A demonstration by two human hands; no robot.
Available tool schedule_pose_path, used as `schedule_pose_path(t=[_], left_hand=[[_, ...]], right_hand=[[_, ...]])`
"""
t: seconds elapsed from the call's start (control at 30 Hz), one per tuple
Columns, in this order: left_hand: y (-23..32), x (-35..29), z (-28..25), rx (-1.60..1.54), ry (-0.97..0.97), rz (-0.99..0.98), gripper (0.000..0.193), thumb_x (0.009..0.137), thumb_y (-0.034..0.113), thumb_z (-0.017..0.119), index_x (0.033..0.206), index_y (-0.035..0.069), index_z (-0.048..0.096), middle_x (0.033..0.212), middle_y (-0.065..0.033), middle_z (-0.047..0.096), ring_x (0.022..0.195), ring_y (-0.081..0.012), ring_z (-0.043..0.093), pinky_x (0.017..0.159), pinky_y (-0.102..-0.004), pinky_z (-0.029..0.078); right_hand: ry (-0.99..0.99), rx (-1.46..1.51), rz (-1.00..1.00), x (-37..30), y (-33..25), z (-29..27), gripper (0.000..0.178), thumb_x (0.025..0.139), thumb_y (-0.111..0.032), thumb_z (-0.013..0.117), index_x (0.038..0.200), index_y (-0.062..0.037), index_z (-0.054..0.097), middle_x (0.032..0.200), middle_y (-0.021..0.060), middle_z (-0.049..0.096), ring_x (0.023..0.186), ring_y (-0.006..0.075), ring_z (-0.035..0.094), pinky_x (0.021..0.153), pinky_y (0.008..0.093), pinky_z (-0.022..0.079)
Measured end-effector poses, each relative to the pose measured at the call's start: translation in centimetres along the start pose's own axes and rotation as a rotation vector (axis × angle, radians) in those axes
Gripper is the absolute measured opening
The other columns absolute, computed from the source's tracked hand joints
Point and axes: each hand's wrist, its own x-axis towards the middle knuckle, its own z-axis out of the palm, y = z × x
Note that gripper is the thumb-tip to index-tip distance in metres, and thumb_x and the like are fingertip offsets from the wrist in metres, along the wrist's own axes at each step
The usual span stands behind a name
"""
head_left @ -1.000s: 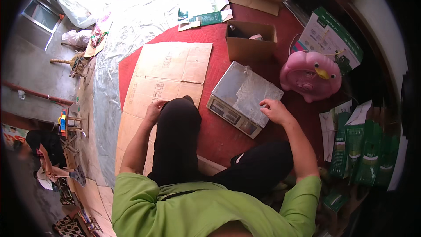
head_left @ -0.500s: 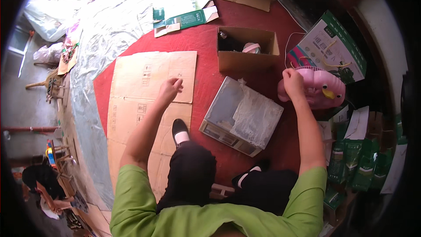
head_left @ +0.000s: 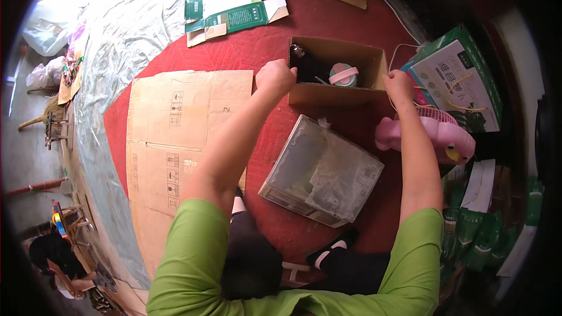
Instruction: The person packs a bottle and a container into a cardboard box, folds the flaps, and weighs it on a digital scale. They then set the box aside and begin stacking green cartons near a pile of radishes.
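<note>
An open cardboard box (head_left: 336,95) stands on the red floor in front of me. My left hand (head_left: 276,77) is closed at its near left corner, fingers curled at the rim. At the near right corner my right hand (head_left: 400,86) pinches the edge of the same box. Inside lie a round pink and light blue item (head_left: 343,75) and something dark with a shiny metallic end (head_left: 298,51). Just nearer to me sits a grey plastic-topped case (head_left: 325,169), apart from both hands.
A pink duck-faced fan (head_left: 433,134) stands under my right forearm, beside a white and green carton (head_left: 456,76). Flattened cardboard (head_left: 175,123) covers the floor at left. An unfolded green and white carton (head_left: 234,0) lies far off, near a silvery sheet (head_left: 129,29).
Both hands have moved forward to the cardboard box, the left one also rightward, and have closed on its near corners. My view has shifted a little.
</note>
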Motion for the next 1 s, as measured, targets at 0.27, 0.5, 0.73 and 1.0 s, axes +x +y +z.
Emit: schedule_pose_path(t=[0.27, 0.5, 0.73, 1.0], left_hand=[[-0.1, 0.6, 1.2, 0.02, -0.029, 0.022, 0.036, 0.084, 0.03, 0.049, 0.085, -0.001, 0.066, 0.09, -0.0242, 0.063, 0.089, -0.0382, 0.061, 0.081, -0.0453, 0.047], [-1.6, 0.6, -1.7, 0.084, 0.027, 0.015, 0.032, 0.083, 0.025, 0.044, 0.087, 0.004, 0.068, 0.093, -0.0207, 0.064, 0.09, -0.0351, 0.062, 0.079, -0.0435, 0.05], [-9.3, 0.0, -6.6, 0.077, 0.165, 0.064, 0.037, 0.083, 0.032, 0.043, 0.084, 0.003, 0.066, 0.086, -0.0244, 0.062, 0.085, -0.0401, 0.06, 0.076, -0.0491, 0.046], [-19.5, -2.4, -11.2, 0.185, 0.21, 0.066, 0.042, 0.086, 0.034, 0.038, 0.084, 0.001, 0.064, 0.083, -0.026, 0.06, 0.082, -0.0426, 0.057, 0.075, -0.0503, 0.043]], right_hand=[[0.002, -0.095, -0.017, 1.1, 0.3, 1.1, 0.025, 0.079, -0.029, 0.057, 0.089, -0.0077, 0.067, 0.093, 0.0162, 0.065, 0.09, 0.0348, 0.061, 0.077, 0.0453, 0.049], [0.077, 0.024, -0.122, -0.1, -2.3, 0.1, 0.027, 0.077, -0.028, 0.056, 0.084, -0.0044, 0.066, 0.089, 0.0208, 0.063, 0.086, 0.0391, 0.06, 0.075, 0.0468, 0.048], [0.066, 0.126, -0.258, -1.5, -9.5, 0.2, 0.024, 0.074, -0.023, 0.052, 0.081, -0.0067, 0.067, 0.088, 0.0222, 0.063, 0.086, 0.0391, 0.061, 0.077, 0.0476, 0.048], [-0.037, 0.254, -0.354, -4.3, -19.8, 4.5, 0.022, 0.074, -0.016, 0.054, 0.084, -0.0028, 0.068, 0.09, 0.0232, 0.064, 0.088, 0.0382, 0.062, 0.08, 0.0447, 0.049]])
